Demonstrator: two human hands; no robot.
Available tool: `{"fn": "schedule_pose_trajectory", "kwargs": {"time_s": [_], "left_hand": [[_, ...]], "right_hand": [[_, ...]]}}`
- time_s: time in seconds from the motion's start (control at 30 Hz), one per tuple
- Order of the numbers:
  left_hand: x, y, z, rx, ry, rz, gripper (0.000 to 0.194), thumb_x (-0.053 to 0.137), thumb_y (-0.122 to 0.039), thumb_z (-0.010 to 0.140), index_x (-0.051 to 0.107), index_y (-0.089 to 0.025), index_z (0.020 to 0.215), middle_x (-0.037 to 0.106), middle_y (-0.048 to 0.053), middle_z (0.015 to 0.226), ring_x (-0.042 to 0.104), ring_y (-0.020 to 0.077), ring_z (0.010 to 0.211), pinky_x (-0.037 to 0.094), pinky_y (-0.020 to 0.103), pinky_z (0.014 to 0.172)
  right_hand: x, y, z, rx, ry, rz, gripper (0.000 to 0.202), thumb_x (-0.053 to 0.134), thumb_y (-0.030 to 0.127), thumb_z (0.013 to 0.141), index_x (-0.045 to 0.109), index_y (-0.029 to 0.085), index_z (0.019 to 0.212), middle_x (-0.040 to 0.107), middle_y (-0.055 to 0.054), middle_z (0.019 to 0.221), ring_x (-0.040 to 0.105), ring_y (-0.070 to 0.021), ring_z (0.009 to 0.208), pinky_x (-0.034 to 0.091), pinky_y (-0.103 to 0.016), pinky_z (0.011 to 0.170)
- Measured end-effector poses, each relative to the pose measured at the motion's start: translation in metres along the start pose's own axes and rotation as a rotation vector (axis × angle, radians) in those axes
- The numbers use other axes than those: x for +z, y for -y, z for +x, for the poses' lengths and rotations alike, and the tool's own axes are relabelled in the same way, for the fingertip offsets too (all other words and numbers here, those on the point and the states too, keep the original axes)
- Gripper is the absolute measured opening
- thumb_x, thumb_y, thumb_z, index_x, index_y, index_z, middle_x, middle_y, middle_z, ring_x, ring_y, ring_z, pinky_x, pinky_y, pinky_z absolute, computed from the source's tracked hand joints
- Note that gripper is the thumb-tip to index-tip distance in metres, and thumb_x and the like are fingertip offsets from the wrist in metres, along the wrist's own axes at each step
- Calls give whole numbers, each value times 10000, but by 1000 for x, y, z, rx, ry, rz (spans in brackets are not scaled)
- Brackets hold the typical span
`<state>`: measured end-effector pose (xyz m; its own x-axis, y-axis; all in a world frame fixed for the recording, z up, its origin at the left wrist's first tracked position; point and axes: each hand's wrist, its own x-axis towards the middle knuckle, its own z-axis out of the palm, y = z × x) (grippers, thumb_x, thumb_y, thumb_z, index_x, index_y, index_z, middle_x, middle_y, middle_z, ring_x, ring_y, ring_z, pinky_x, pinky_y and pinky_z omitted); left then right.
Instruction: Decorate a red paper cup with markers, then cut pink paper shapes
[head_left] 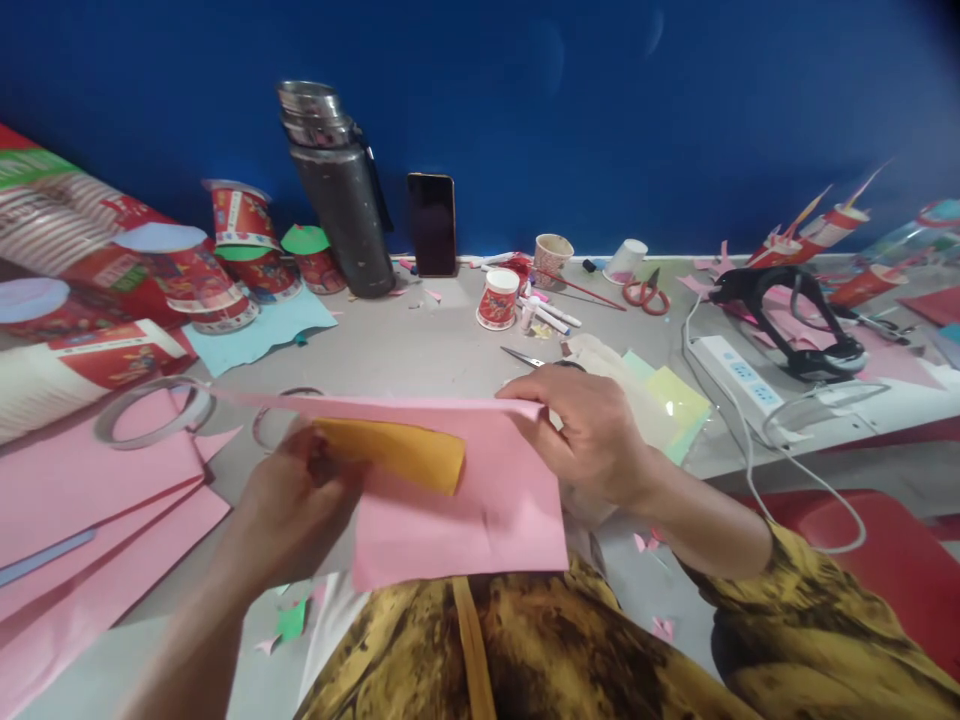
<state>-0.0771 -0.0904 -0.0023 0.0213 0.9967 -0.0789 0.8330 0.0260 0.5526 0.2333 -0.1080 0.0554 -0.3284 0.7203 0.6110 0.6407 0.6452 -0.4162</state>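
Through the head camera I have one pink sheet (517, 520) hanging over the lap, its top edge pinched in the right hand (589, 430), presumably to keep it taut and facing me. The left hand (300, 515) is closed on one end of a single yellow strip (412, 455), which lies across the sheet's face, perhaps for comparing lengths; whether those fingers also grip the sheet, I can't tell. On the surface (420, 345) I count two tape rolls (196, 412) near the left hand, probably parked for easy reach, and two scissors (646, 298), one just beyond the right hand. One phone (432, 225) stands upright, seemingly propped by the wall (487, 110), beside one flask (341, 200).
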Motion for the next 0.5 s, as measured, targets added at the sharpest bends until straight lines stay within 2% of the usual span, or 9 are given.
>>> {"fn": "schedule_pose_trajectory", "kwargs": {"time_s": [0.07,0.17,0.27,0.33,0.4,0.47,0.5], "left_hand": [[-2,0,-1,-40,29,-37,315,628,-479,889,683,-228,1072,784,28,886,744,261,799,535,331,678],[-8,8,-8,-46,-48,-206,440,691,-547,790,733,-221,1084,835,40,965,766,278,880,552,331,733],[-23,22,-15,-176,-152,-236,421,749,-613,741,763,-219,887,799,18,769,715,236,709,510,300,625],[-34,31,-16,-228,-171,-215,428,772,-649,725,742,-222,739,748,10,658,669,215,638,500,293,590],[-41,35,-12,-229,-126,-195,438,792,-644,680,680,-229,597,713,20,591,636,206,601,498,298,572],[-41,31,-4,-205,-112,-249,426,766,-628,678,639,-230,593,680,13,546,596,184,544,480,295,536],[-38,26,1,-178,-63,-292,391,761,-592,686,636,-224,642,679,5,549,597,175,528,474,286,520]], "right_hand": [[-6,-1,0,58,-95,-5,173,592,178,1005,744,232,942,804,-33,868,730,-182,768,529,-290,695],[-22,-6,1,130,-382,-77,103,664,237,979,731,238,901,775,-28,844,709,-200,748,537,-316,669],[-44,-16,6,184,-657,-284,248,724,341,961,664,243,742,620,9,670,587,-182,624,506,-335,648],[-60,-28,11,209,-741,-387,299,735,399,946,633,249,707,561,13,662,550,-182,638,501,-353,683],[-74,-43,17,233,-821,-297,346,746,386,930,572,257,660,530,17,653,541,-174,640,494,-348,686],[-83,-58,22,321,-780,-110,343,770,350,886,553,261,636,515,24,630,514,-161,608,465,-328,622],[-83,-64,23,388,-753,-22,321,782,337,854,561,258,634,519,27,620,499,-154,588,440,-315,576]]}}
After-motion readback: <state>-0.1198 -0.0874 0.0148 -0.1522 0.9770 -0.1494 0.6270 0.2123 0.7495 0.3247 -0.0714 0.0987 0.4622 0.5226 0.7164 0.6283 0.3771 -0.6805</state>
